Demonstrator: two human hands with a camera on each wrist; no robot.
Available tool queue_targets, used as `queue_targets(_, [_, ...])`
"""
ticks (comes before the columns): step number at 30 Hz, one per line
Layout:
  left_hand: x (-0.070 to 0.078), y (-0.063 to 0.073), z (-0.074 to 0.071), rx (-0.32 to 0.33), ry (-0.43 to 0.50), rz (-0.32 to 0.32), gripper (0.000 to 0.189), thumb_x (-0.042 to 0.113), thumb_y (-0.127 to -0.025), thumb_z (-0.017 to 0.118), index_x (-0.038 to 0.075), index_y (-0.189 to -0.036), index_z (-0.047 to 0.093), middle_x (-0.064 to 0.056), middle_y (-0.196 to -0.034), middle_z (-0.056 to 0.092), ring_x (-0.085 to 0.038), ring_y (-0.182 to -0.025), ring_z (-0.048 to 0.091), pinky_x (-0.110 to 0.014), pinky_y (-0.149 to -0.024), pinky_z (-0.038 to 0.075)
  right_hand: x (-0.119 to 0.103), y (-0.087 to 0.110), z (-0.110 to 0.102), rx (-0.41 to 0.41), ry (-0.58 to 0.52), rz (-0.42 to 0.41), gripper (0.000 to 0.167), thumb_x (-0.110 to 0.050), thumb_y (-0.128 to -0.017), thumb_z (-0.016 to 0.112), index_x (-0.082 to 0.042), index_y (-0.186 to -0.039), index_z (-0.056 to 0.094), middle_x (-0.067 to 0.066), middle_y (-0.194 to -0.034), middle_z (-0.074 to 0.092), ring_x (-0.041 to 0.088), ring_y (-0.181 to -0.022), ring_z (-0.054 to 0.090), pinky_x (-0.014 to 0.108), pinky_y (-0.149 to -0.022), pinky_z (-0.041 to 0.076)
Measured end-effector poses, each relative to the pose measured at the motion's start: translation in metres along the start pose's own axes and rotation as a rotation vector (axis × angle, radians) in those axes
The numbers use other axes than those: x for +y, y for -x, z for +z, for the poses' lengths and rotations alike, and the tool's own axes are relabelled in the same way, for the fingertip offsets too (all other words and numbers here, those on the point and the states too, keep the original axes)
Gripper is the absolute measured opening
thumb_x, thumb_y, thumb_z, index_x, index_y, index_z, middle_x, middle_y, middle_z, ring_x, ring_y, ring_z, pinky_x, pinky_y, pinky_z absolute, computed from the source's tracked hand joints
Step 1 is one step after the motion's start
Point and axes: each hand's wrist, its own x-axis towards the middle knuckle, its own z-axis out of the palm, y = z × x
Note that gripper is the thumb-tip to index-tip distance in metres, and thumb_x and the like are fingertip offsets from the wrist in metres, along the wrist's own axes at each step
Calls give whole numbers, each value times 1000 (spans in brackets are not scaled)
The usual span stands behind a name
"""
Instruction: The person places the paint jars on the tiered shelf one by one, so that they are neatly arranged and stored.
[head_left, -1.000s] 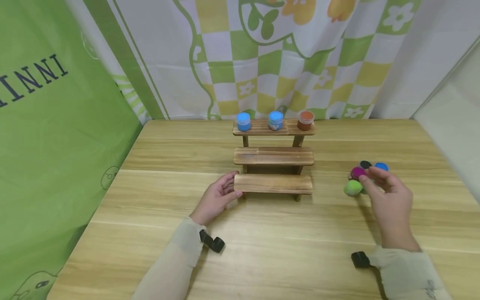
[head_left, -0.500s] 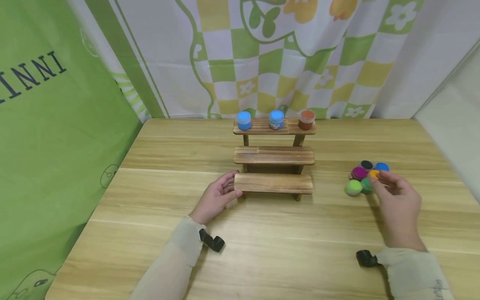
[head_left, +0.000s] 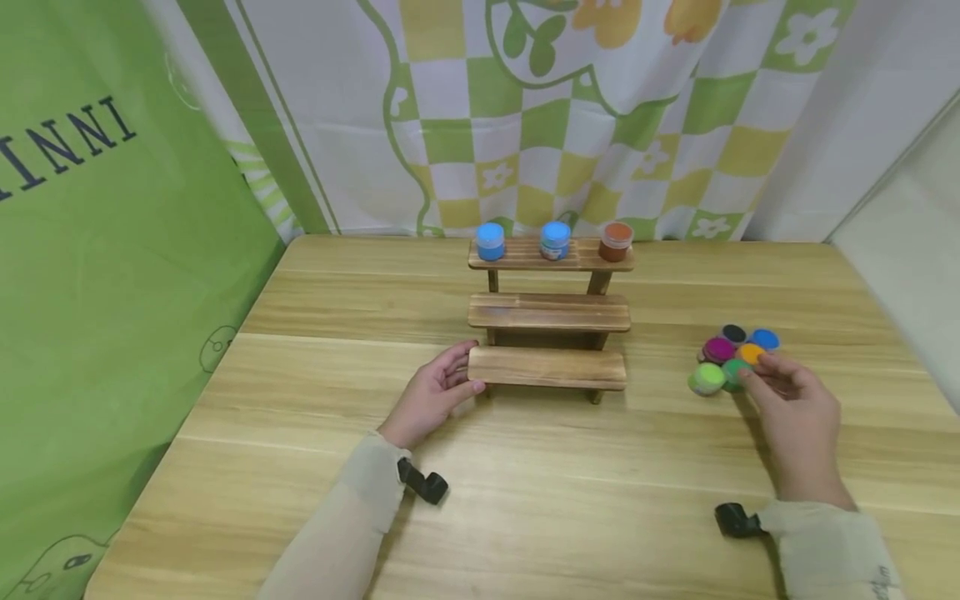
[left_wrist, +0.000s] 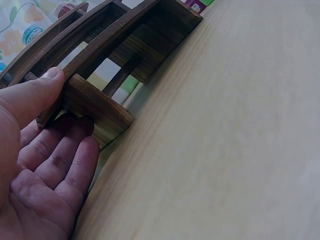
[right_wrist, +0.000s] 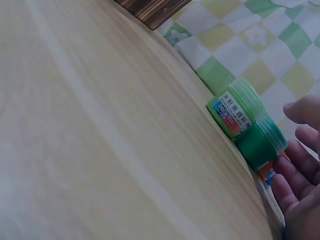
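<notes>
My left hand (head_left: pixel 427 396) holds the left end of the lowest step of a three-tier wooden stand (head_left: pixel 547 367). In the left wrist view the thumb lies on the step's edge and the fingers reach under it by the leg. My right hand (head_left: pixel 798 425) is beside a cluster of small paint jars, thumb and fingers apart. Its thumb is near a dark green paint jar (right_wrist: pixel 262 142), and its fingers are by an orange-lidded paint jar (head_left: pixel 750 354). A light green paint jar (head_left: pixel 707 379), a magenta one (head_left: pixel 718 350), a black one (head_left: pixel 733 335) and a blue one (head_left: pixel 765 339) stand close together.
On the stand's top tier are two blue paint jars (head_left: pixel 491 242) (head_left: pixel 555 240) and a reddish-brown one (head_left: pixel 616 241). A checkered curtain (head_left: pixel 555 125) hangs behind the wooden table (head_left: pixel 570 500). Green cloth (head_left: pixel 112 292) hangs at the left.
My right hand has shifted right from over the jars, so the orange and dark green lids now show. My left hand and the stand have stayed in place.
</notes>
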Motion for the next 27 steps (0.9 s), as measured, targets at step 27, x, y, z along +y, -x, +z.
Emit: queue_targets(27, [0,1,0,2,-12,-9,64,19,-95,71,20,-152,42,-9,-151,46,-26,-131,53,-36,-108,46,0,3,-2,-140,274,-64,66,-40,-92,74,2,-139,53,-16,-100,59,-3,-89,55,6,-70,48])
